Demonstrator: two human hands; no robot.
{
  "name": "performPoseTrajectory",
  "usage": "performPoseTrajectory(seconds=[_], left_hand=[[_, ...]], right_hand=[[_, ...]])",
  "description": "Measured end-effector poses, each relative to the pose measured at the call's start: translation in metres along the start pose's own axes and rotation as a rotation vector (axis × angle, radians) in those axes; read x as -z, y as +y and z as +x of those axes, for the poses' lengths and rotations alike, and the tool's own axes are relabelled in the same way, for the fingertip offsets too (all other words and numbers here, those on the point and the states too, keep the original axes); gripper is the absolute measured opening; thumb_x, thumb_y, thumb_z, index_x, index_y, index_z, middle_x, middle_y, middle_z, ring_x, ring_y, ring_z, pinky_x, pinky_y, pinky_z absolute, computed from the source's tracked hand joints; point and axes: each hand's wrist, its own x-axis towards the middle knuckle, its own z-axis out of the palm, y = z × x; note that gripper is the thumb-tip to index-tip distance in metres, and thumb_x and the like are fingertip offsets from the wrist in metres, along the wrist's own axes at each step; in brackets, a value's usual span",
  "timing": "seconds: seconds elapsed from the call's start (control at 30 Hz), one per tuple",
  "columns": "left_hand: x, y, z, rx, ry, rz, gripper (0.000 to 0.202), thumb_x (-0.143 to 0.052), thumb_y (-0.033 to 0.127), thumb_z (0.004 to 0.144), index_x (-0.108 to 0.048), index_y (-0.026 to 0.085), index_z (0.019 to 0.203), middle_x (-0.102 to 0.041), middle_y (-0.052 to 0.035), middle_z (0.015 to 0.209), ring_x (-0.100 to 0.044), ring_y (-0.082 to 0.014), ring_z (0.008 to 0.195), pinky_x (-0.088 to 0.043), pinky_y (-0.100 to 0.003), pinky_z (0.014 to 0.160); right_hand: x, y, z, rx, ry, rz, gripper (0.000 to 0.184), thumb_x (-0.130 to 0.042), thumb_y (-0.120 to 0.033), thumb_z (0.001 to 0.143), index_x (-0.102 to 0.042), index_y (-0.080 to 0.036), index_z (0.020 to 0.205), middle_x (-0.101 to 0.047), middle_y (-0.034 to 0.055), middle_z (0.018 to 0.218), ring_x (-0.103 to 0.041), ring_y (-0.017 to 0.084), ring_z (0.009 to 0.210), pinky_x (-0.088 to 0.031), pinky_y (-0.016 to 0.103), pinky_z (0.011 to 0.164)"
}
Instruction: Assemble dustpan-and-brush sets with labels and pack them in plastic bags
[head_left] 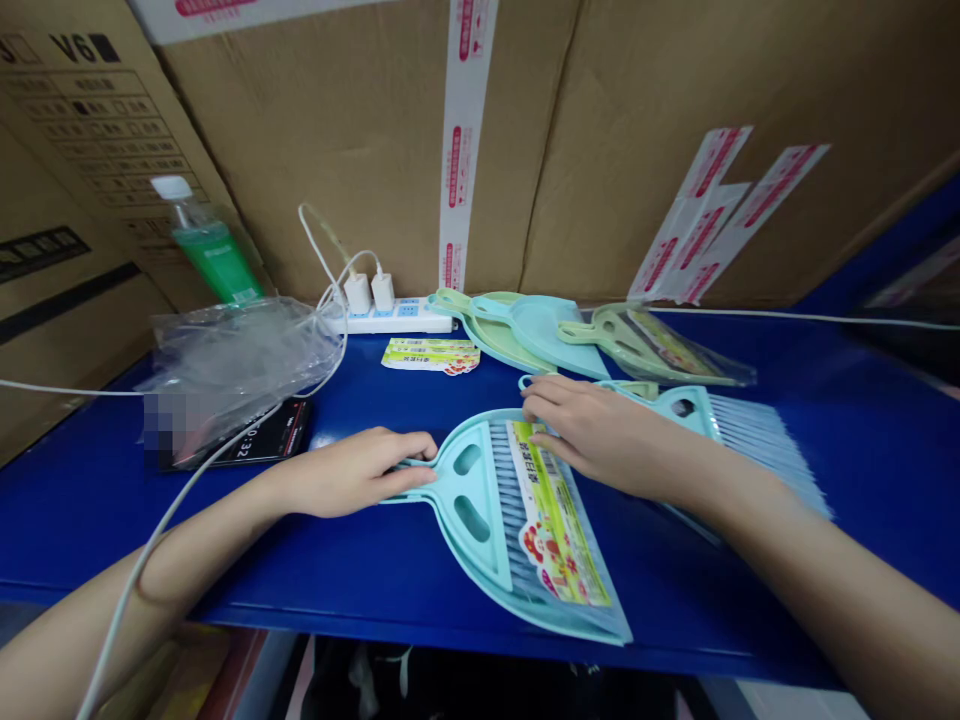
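Note:
A light blue dustpan with a brush nested in it (487, 520) lies on the blue table (825, 400), a colourful paper label (559, 520) across the brush. My left hand (352, 472) grips the handle of this set, fingers curled round it. My right hand (596, 430) lies flat on the upper end of the label, fingers stretched out and together. Just behind my right hand rests a separate light blue brush (742, 430) with pale bristles.
Green and blue dustpans (517, 325) and a bagged green set (652, 345) lie at the back. A loose label (431, 355), a power strip with chargers (386, 315), clear plastic bags (240, 360), a phone (274, 440), a green bottle (210, 250) and cardboard boxes (637, 130) surround them.

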Motion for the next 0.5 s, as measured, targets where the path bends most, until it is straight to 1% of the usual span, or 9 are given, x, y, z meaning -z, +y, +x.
performPoseTrajectory(seconds=[0.2, 0.5], left_hand=[[-0.0004, 0.0023, -0.0004, 0.006, 0.011, 0.015, 0.027, -0.035, 0.039, 0.096, -0.052, 0.019, 0.091, -0.060, 0.0000, 0.081, -0.052, -0.0154, 0.072, -0.036, -0.025, 0.068], [-0.0017, 0.0027, 0.0001, 0.005, 0.011, 0.016, 0.027, -0.035, 0.039, 0.096, -0.053, 0.019, 0.092, -0.060, 0.0001, 0.082, -0.052, -0.0153, 0.072, -0.036, -0.025, 0.068]], right_hand=[[-0.0014, -0.0014, -0.0014, -0.006, 0.008, 0.006, 0.014, -0.046, -0.017, 0.090, -0.060, -0.016, 0.092, -0.067, 0.0140, 0.101, -0.063, 0.027, 0.096, -0.052, 0.041, 0.081], [-0.0033, -0.0027, -0.0018, -0.009, 0.000, 0.005, 0.018, -0.043, -0.018, 0.091, -0.060, -0.012, 0.094, -0.067, 0.0160, 0.102, -0.062, 0.030, 0.102, -0.051, 0.044, 0.085]])
